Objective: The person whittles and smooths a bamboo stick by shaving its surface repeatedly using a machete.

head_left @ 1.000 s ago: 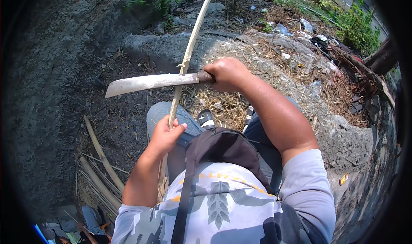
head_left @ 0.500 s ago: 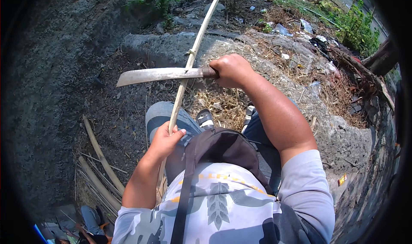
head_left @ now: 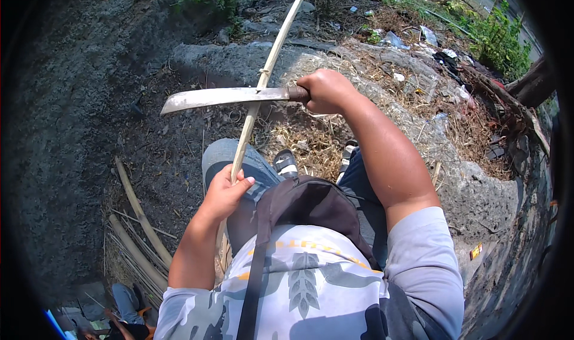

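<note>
A long pale strip of split bamboo (head_left: 261, 92) slants from beside my left hip up past the far edge, with a small raised node partway along it. Wrapped round its lower part is my left hand (head_left: 225, 192), thumb lying along the near side. My right hand (head_left: 326, 92) grips the brown handle of a machete (head_left: 221, 97). The wide, worn blade points left and lies across the bamboo just below the node, its edge against the strip. The strip's lower end passes behind my left forearm and is hidden there.
Several bamboo pieces (head_left: 140, 253) lie on the ground at my left. A rough wall (head_left: 54, 131) rises on the left. Dry shavings (head_left: 305, 140) and litter (head_left: 427, 35) cover ground ahead. A fallen trunk (head_left: 532, 86) is at right. Another person (head_left: 127, 310) sits at the lower left.
My right hand has slid the machete slightly farther up the bamboo, away from me, and a little rightward. My left hand keeps its grip, shifted slightly.
</note>
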`<action>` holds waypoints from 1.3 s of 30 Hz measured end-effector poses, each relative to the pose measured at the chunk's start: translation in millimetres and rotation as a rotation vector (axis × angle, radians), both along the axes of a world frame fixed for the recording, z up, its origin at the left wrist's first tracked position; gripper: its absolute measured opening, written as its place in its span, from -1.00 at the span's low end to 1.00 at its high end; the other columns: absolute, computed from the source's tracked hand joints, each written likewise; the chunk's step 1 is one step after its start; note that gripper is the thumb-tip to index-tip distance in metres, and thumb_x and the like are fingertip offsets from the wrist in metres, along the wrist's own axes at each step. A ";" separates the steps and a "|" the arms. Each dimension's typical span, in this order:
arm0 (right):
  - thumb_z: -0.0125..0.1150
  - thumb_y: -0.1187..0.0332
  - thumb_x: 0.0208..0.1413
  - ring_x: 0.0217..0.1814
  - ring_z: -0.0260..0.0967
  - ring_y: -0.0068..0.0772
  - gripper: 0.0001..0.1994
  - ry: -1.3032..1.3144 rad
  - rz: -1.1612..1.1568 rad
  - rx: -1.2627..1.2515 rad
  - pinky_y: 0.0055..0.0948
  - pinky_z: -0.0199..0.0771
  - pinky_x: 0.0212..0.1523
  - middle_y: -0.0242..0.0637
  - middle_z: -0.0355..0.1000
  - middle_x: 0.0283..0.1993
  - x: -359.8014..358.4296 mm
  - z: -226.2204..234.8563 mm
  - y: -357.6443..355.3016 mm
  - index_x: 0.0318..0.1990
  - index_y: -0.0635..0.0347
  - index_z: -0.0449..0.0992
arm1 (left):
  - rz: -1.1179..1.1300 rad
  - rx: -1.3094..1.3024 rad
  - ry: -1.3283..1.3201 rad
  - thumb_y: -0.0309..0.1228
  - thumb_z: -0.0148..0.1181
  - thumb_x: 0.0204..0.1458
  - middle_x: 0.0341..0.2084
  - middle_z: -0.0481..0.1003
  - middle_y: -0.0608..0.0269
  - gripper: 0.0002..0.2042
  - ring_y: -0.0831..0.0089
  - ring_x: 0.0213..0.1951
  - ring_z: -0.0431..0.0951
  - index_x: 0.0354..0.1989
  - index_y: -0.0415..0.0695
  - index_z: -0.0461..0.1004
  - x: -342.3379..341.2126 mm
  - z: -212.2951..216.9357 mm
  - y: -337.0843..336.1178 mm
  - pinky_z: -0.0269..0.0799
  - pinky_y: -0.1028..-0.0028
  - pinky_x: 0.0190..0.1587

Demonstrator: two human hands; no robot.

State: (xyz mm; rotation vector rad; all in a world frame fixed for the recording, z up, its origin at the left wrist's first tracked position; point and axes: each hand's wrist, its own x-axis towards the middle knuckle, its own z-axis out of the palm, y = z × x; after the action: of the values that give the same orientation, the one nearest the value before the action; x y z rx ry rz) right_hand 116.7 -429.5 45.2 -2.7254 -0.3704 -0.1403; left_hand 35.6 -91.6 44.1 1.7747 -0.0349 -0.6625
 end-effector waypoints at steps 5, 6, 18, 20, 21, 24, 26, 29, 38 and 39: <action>0.40 0.28 -0.13 -0.09 0.61 -0.05 -0.77 0.050 -0.062 -0.097 -0.08 0.61 -0.07 -0.18 0.63 -0.25 -4.4 8.1 17.4 -0.24 -0.04 0.64 | 0.045 0.042 0.012 -0.45 0.35 0.18 -0.53 0.26 0.61 -0.72 0.78 -0.49 0.19 -0.38 0.03 0.28 -3.6 -4.5 1.1 0.09 0.63 -0.48; 0.40 0.28 -0.13 -0.09 0.61 -0.05 -0.77 0.048 -0.067 -0.097 -0.08 0.61 -0.07 -0.18 0.63 -0.25 -3.7 10.7 18.2 -0.24 -0.04 0.64 | 0.040 0.042 0.010 -0.45 0.35 0.18 -0.53 0.26 0.61 -0.72 0.78 -0.49 0.19 -0.38 0.03 0.28 -0.2 -3.6 0.6 0.09 0.63 -0.48; 0.28 0.32 -0.07 -0.05 0.59 -0.01 -0.78 0.126 -0.144 -0.051 -0.06 0.59 -0.01 -0.13 0.62 -0.17 13.3 -9.6 -6.6 -0.20 -0.01 0.64 | 0.030 -0.020 0.091 -0.44 0.35 0.19 -0.54 0.28 0.62 -0.72 0.79 -0.52 0.18 -0.38 0.05 0.28 -5.9 7.5 16.8 0.08 0.65 -0.51; 0.25 0.31 -0.04 0.00 0.58 -0.02 -0.75 0.213 -0.357 0.029 -0.07 0.57 0.03 -0.10 0.62 -0.10 13.1 -11.6 -17.2 -0.16 0.01 0.65 | -0.010 0.100 0.097 -0.41 0.36 0.19 -0.54 0.28 0.63 -0.72 0.79 -0.52 0.20 -0.38 0.04 0.29 -13.9 -2.6 31.8 0.10 0.64 -0.51; 0.24 0.30 -0.03 0.00 0.58 0.00 -0.73 0.212 -0.382 0.058 -0.07 0.57 0.03 -0.09 0.62 -0.09 14.9 -14.0 -25.4 -0.14 0.02 0.65 | -0.012 0.099 0.097 -0.41 0.36 0.19 -0.54 0.28 0.63 -0.72 0.79 -0.52 0.20 -0.38 0.04 0.29 -15.5 -6.2 37.4 0.10 0.64 -0.51; 0.23 0.27 -0.02 -0.03 0.58 0.06 -0.69 0.238 -0.399 0.162 -0.07 0.56 0.03 -0.04 0.62 -0.12 15.0 -18.3 -44.6 -0.10 0.04 0.66 | -0.036 0.106 0.084 -0.38 0.37 0.19 -0.54 0.29 0.63 -0.72 0.80 -0.52 0.20 -0.38 0.04 0.30 -24.5 -13.5 50.8 0.10 0.64 -0.52; 0.23 0.28 -0.03 -0.04 0.58 0.06 -0.72 0.174 -0.378 0.128 -0.06 0.56 0.03 -0.03 0.62 -0.17 13.5 -12.6 -39.7 -0.13 0.05 0.66 | -0.046 0.118 0.039 -0.34 0.37 0.18 -0.59 0.26 0.61 -0.71 0.76 -0.67 0.13 -0.35 0.07 0.28 -21.3 -15.6 46.2 -0.02 0.60 -0.65; 0.25 0.30 -0.05 -0.04 0.58 0.03 -0.76 0.146 -0.262 0.076 -0.04 0.57 0.02 -0.07 0.62 -0.17 7.0 -5.2 -14.1 -0.19 0.07 0.64 | -0.004 0.063 0.101 -0.35 0.38 0.17 -0.59 0.24 0.63 -0.71 0.76 -0.66 0.11 -0.34 0.09 0.28 -22.2 -13.2 41.2 -0.02 0.61 -0.63; 0.41 0.26 -0.17 -0.18 0.61 -0.04 -0.78 -0.066 0.155 -0.204 -0.09 0.59 -0.07 -0.23 0.62 -0.32 -3.5 6.6 21.1 -0.29 -0.02 0.63 | -0.005 -0.047 0.254 -0.41 0.40 0.12 -0.60 0.21 0.60 -0.68 0.75 -0.66 0.11 -0.35 0.08 0.25 -23.9 0.9 36.1 -0.05 0.59 -0.63; 0.40 0.26 -0.14 -0.16 0.61 -0.04 -0.79 -0.046 0.057 -0.168 -0.09 0.59 -0.06 -0.19 0.62 -0.29 2.1 0.0 11.5 -0.28 -0.02 0.63 | -0.005 -0.046 0.255 -0.41 0.40 0.12 -0.60 0.21 0.60 -0.68 0.75 -0.66 0.11 -0.35 0.08 0.25 -28.8 2.6 40.6 -0.05 0.59 -0.63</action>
State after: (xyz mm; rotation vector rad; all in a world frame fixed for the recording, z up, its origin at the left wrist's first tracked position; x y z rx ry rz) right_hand 118.8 -418.1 45.2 -2.8774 -0.4928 -0.1639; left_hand 6.9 -50.9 46.6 1.6354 0.1184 -0.8805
